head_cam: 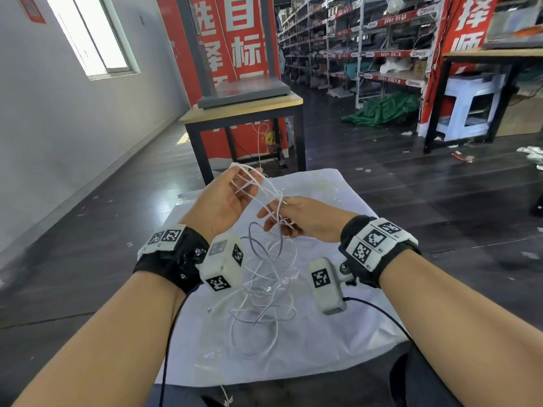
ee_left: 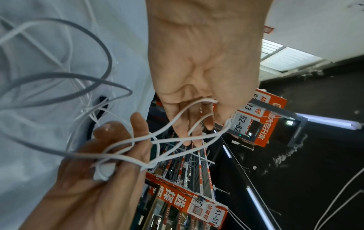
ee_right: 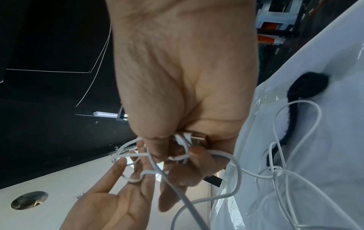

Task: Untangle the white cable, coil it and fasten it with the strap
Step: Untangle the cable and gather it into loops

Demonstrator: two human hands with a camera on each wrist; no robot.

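The white cable [head_cam: 264, 277] hangs as a loose tangle from both raised hands down onto a white sheet [head_cam: 338, 333]. My left hand [head_cam: 226, 198] is palm up with straight, spread fingers [ee_right: 118, 169], and several cable loops [ee_left: 183, 137] lie over them. My right hand [head_cam: 291, 214] is just to its right, its curled fingers gripping strands and a metal USB plug [ee_right: 197, 138]. A second cable end [head_cam: 209, 310] rests on the sheet. The black strap [ee_right: 307, 88] lies on the sheet beside the tangle and is hidden in the head view.
A wooden table with a black frame [head_cam: 244, 113] stands just beyond the sheet, carrying a grey stand. Dark floor surrounds the sheet. Storage shelves [head_cam: 367, 54] and a white cabinet [head_cam: 470, 107] are far off to the right.
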